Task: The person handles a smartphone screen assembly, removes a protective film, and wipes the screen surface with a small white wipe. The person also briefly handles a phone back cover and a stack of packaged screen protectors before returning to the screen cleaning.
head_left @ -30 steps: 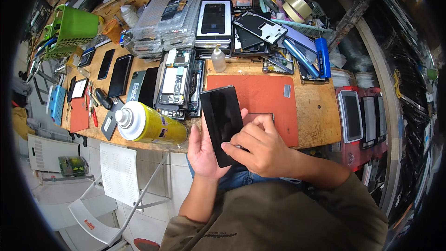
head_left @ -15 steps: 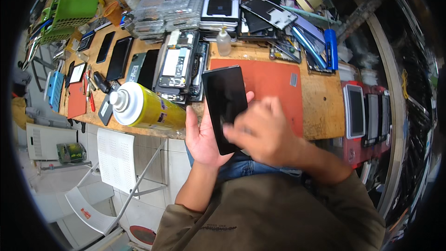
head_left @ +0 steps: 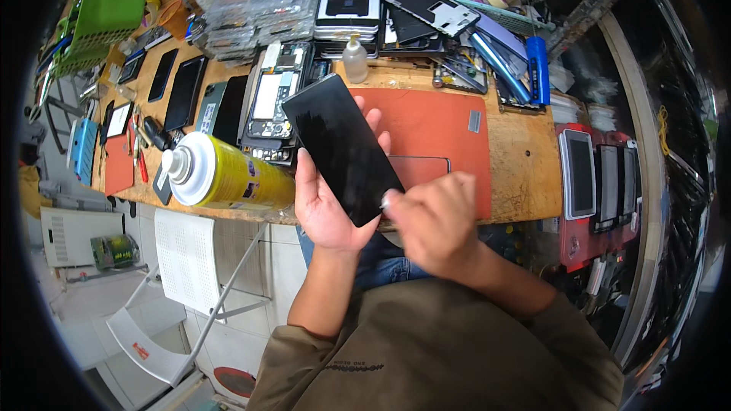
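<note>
A black smartphone [head_left: 343, 148] lies tilted across my left hand [head_left: 327, 217], glossy face up. My left thumb presses one long edge and the fingertips show past the other. At the phone's lower right corner is my right hand [head_left: 438, 221], fingers curled in, one fingertip at the phone's edge. Whether something small is pinched there I cannot make out. Behind the right hand, a thin rounded frame or clear sheet with a dark edge [head_left: 448, 164] rests on the red mat [head_left: 411, 118], partly hidden.
A yellow spray can [head_left: 236, 175] stands left of my left hand. Beyond are an opened phone [head_left: 272, 99], a pump bottle [head_left: 355, 59], stacked wrapped parts [head_left: 255, 11] and a blue cylinder [head_left: 537, 68]. A white folding chair [head_left: 185, 259] stands left of the wooden bench [head_left: 525, 183].
The phone has tilted further left and risen away from me. My right hand has moved from over its face to its lower right corner. The thin frame on the mat has come into view.
</note>
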Demonstrator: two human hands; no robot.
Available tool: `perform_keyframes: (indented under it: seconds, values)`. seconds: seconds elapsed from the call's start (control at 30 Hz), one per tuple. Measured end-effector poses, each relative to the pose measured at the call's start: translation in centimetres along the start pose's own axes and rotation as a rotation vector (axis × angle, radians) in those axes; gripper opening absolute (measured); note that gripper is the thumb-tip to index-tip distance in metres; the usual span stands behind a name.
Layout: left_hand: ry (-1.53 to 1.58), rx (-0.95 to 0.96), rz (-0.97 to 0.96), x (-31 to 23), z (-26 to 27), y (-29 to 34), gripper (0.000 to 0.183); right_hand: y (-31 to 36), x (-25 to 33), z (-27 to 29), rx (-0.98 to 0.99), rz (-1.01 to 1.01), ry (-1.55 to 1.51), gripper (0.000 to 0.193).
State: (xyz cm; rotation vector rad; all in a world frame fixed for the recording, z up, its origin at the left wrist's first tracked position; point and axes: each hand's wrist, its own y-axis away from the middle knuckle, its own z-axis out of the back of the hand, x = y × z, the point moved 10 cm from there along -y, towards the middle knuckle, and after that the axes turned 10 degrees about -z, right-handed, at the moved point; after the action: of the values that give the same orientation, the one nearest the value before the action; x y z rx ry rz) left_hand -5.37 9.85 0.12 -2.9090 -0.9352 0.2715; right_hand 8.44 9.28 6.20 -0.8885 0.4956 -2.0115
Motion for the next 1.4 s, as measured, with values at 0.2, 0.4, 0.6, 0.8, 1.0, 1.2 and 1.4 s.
perform_keyframes:
  seconds: [0.2,0.4,0.6,0.8,1.0,1.2,1.4]
  values:
    - [-0.071,-0.012,-0.014,1.1,-0.3,-0.4,0.066,-1.6,-2.6,3.4,-0.056,-0.141,-0.050,0.014]
    - [0.001,0.137,0.080,2.8,-1.3,0.7,0.065,-0.8,0.4,0.7,-0.036,-0.085,-0.130,0.025]
    - [0.057,0.043,0.009,1.1,-0.9,0.7,0.068,-1.8,-4.3,3.4,-0.085,-0.206,-0.048,0.015]
    - [0.148,0.070,0.078,3.3,-1.5,0.5,0.073,-0.6,1.0,1.7,-0.028,-0.074,-0.088,0.017]
    - [0.091,0.056,0.033,2.3,-1.6,0.7,0.072,-1.7,-3.7,4.5,-0.084,-0.196,0.029,0.017]
    - [0.127,0.098,0.085,4.2,-2.2,1.0,0.069,-1.3,1.1,3.2,-0.067,-0.050,-0.019,0.017]
    - [0.074,0.166,0.078,2.7,-2.6,0.8,0.072,-1.7,-3.5,5.7,-0.131,-0.194,0.069,0.018]
